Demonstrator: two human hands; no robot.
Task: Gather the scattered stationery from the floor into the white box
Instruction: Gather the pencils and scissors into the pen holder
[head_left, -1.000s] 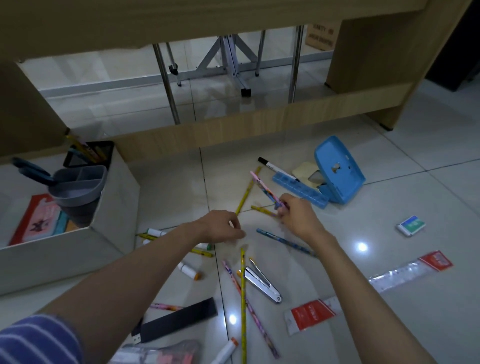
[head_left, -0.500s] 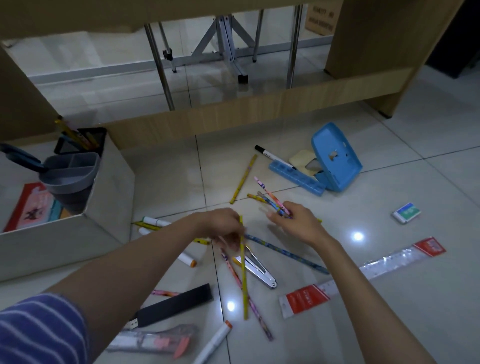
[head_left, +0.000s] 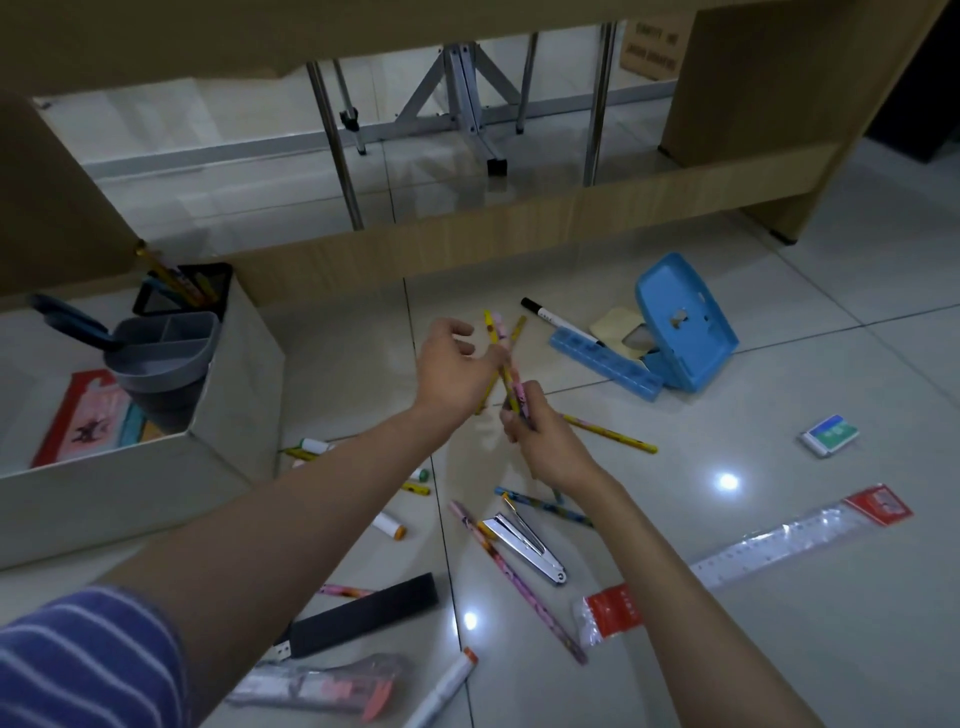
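Head view — pencils (head_left: 511, 382) pinched in right fingers (head_left: 519, 410).

Two bare forearms reach forward and converge, the left hand (head_left: 451, 370) raised with fingers loosely curled and thumb side touching the pencils (head_left: 506, 364), the right hand (head_left: 537, 431) just below it, fingers curled round their lower ends.

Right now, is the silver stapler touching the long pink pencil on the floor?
Touching. In the head view the silver stapler lies across the pink pencil; its upper end overlaps the pencil, with no gap visible.
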